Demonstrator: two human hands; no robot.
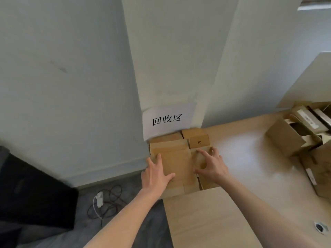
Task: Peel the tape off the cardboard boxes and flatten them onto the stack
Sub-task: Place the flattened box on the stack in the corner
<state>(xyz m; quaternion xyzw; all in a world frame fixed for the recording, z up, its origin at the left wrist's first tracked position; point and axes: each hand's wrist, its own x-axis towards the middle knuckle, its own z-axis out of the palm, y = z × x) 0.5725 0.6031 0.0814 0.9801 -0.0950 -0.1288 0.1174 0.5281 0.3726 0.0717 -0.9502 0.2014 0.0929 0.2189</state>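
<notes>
Head view looks down on my pale wooden worktop [223, 212] set in a corner of grey-white walls, dark carpet and a tangled cable [107, 203] below. One stack of flattened boxes [179, 158] lies in the corner under one paper sign [166, 119]. My left hand [155, 173] presses flat, fingers straight; my right hand [211, 163] rests on it, fingers spread, loosely bent. Several unflattened boxes [295, 140] crowd the far right.

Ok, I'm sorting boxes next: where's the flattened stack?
Head view, centre: the flattened stack lies under both hands, below the paper sign at the desk's back-left corner.
</notes>
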